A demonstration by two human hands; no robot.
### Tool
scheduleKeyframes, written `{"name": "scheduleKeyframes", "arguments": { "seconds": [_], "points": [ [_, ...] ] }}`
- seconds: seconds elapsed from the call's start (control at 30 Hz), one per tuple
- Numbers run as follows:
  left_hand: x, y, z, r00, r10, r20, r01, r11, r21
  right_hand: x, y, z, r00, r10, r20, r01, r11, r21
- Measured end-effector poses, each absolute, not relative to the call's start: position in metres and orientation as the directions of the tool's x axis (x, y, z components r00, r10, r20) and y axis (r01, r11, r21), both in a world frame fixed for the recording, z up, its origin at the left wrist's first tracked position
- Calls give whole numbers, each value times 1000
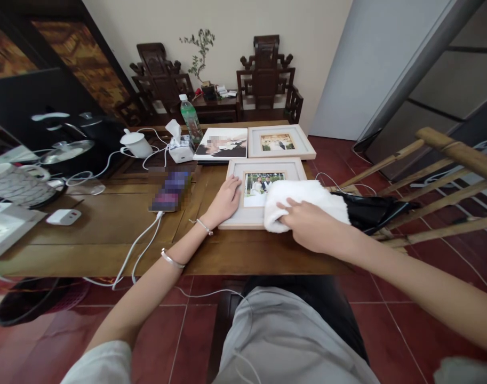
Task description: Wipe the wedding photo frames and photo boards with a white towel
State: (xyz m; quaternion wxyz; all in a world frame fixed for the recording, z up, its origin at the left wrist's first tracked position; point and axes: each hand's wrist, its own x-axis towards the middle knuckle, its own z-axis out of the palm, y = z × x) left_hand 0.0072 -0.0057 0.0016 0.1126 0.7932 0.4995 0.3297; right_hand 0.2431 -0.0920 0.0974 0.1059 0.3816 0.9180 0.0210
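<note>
A light wooden picture frame (235,169) with a photo lies flat on the brown wooden table (107,234). My left hand (224,201) rests flat on the frame's left side, fingers stretched out. My right hand (307,226) presses a white fluffy cloth (307,197) onto the frame's right part, fingers curled into the cloth. Two more pictures lie behind it: a frameless print (222,143) and a second framed photo (280,141).
A phone (170,191) on a white cable, a tissue box (181,148), a green bottle (191,118), a white kettle (136,143) and a charger (64,216) sit on the table's left. A black bag (371,210) and bamboo chair (439,176) stand at right. Carved chairs stand behind.
</note>
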Motion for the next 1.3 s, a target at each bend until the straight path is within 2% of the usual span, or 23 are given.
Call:
{"name": "scheduleKeyframes", "arguments": {
  "seconds": [0.13, 0.23, 0.4, 0.53, 0.7, 0.87, 0.97, 1.07, 1.17, 1.3],
  "points": [
    [7, -9, 9, 137, 926, 353, 609, -360, 707, 197, -84, 82, -764, 635, -117, 631, 773, 71],
    [6, -9, 10, 108, 931, 348, 545, -349, 762, 168, -76, 71, -792, 605, -79, 603, 796, 55],
    [6, -7, 4, 130, 915, 382, 621, -376, 688, 167, -48, 64, -744, 668, -20, 666, 743, 73],
    [8, -8, 1, 230, 898, 374, 693, -421, 585, 204, -6, 73, -631, 775, 23, 768, 620, 162],
    [6, -6, -2, 291, 880, 376, 743, -455, 491, 241, 33, 79, -538, 820, 194, 834, 485, 265],
    [2, -3, -7, 330, 865, 377, 750, -483, 452, 238, 21, 60, -528, 845, 86, 825, 486, 289],
    [2, -3, -7, 350, 855, 382, 753, -500, 427, 229, -9, 60, -526, 847, 74, 831, 493, 257],
    [4, -3, -6, 360, 847, 392, 754, -511, 413, 224, -49, 76, -544, 838, -40, 817, 540, 201],
    [5, -4, -5, 364, 846, 390, 746, -515, 422, 220, -85, 95, -623, 762, -179, 759, 644, 98],
    [5, -4, -2, 323, 855, 405, 719, -500, 483, 209, -97, 95, -743, 657, -133, 664, 748, -16]
  ]
}}
